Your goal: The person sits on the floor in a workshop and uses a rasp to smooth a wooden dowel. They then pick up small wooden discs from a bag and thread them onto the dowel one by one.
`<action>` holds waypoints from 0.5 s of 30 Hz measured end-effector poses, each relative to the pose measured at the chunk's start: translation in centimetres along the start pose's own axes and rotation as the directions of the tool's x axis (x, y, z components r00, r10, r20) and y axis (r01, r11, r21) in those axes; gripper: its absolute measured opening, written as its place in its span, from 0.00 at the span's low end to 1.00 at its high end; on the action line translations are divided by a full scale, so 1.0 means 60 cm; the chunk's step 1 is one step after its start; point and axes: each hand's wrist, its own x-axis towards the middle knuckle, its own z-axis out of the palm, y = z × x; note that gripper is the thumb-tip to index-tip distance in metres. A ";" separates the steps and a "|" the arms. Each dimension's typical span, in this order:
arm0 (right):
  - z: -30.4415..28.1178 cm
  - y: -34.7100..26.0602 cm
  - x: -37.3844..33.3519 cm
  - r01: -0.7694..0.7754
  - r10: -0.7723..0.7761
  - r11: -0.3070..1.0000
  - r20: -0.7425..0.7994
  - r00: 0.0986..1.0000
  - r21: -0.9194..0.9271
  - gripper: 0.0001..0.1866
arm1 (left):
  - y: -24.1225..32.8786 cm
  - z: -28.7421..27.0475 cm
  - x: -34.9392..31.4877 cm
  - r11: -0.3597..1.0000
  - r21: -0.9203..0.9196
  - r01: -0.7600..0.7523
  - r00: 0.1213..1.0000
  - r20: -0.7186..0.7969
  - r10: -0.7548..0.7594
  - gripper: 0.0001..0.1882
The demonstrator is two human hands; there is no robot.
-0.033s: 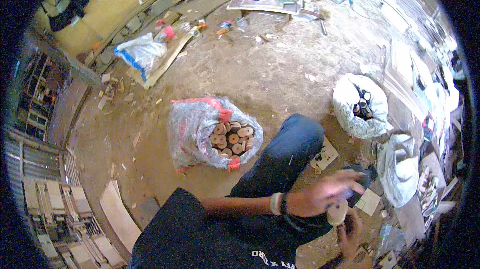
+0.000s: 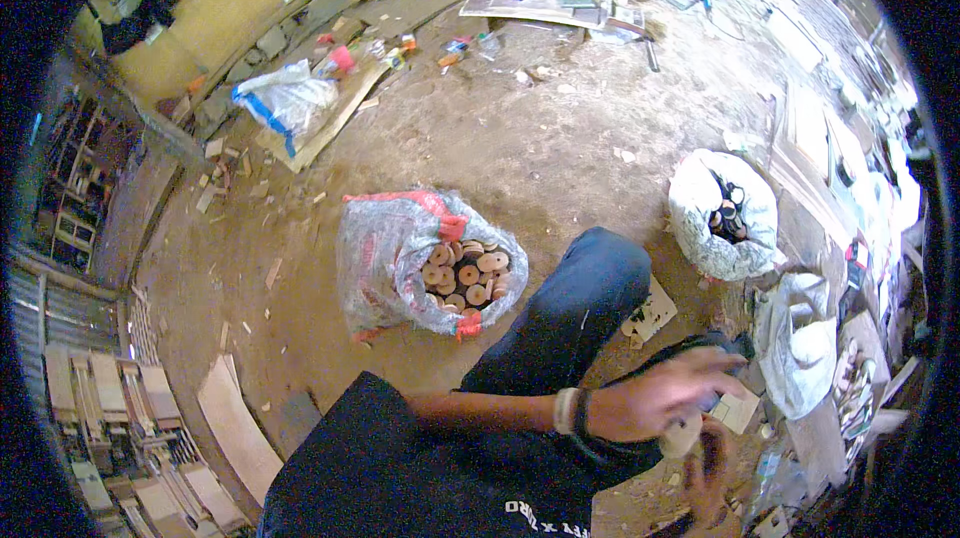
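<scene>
Over my lap, my left hand [image 2: 655, 396], with bands at the wrist, reaches across from the left. Its fingers point right, slightly blurred, and its underside meets a pale round wooden disc [image 2: 682, 436]. Just below and right of that disc is my right hand [image 2: 710, 473], its fingers bent and smeared by motion; whether it touches the disc I cannot tell. Left of my bent knee [image 2: 605, 263] lies a grey and red plastic sack [image 2: 375, 258], its mouth towards me, full of similar wooden discs [image 2: 468, 276] with centre holes.
A white sack [image 2: 690, 198] with dark-and-pale pieces stands beyond my knee, another white bag [image 2: 795, 338] right of it. Wooden slatted pieces [image 2: 110, 393] lie at lower left, a crumpled plastic bag [image 2: 285, 98] at far left. Boards and clutter line the right side.
My right hand has moved slightly down and right, away from the disc. The disc has shifted a little lower and shows less of its stacked edge. My left hand has edged right.
</scene>
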 end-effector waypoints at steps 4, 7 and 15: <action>-0.077 0.018 -0.048 0.031 -0.126 0.927 -0.233 0.964 -0.375 0.25 | 0.036 0.035 0.048 0.983 -0.058 -0.177 0.984 0.015 0.178 0.17; -0.066 -0.024 -0.057 0.058 -0.289 0.661 -0.183 0.940 -0.748 0.22 | 0.056 0.043 0.070 0.974 0.006 -0.225 0.972 0.075 0.224 0.18; 0.069 -0.080 0.035 -0.049 -0.005 0.990 -0.377 0.926 -0.133 0.15 | -0.063 -0.152 -0.052 0.996 0.045 0.080 0.948 -0.311 -0.062 0.19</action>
